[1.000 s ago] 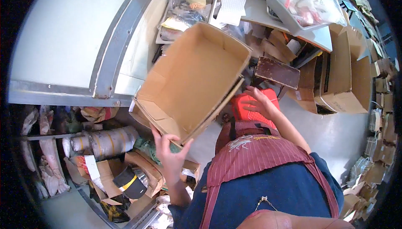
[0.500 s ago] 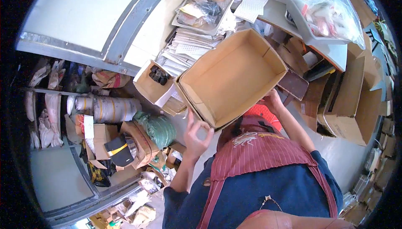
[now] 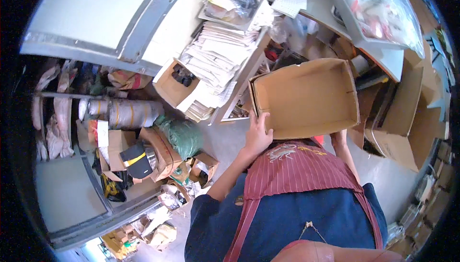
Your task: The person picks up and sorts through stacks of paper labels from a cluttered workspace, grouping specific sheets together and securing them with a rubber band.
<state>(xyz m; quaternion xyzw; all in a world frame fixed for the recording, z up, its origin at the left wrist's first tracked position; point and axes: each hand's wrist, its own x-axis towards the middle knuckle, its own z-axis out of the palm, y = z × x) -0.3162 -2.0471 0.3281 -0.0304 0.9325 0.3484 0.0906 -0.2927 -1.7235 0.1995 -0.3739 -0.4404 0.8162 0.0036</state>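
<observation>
In front of my apron I hold a shallow open cardboard box (image 3: 309, 96), tilted so that its bare brown inside shows. My left hand (image 3: 258, 133) grips its near left corner, thumb and fingers closed on the edge. At the near right corner is my right hand (image 3: 339, 138), supporting the box from beneath; its fingers are hidden behind the cardboard. Left of the box stands a tall stack of white papers (image 3: 218, 53). Beside that stack, a smaller carton (image 3: 167, 89) holds black pieces.
A tray of bagged parts (image 3: 235, 3) stands at the back. On the table (image 3: 383, 60) at right is a grey tray (image 3: 354, 17) with plastic bags. Large open cartons (image 3: 402, 113) stand at right. Shelves at left hold wrapped rolls (image 3: 129, 113) and a green bag (image 3: 182, 137).
The box has moved right and nearer to me, away from the paper stack, and has turned. My left hand has closed on its corner; my right hand has shifted right and down.
</observation>
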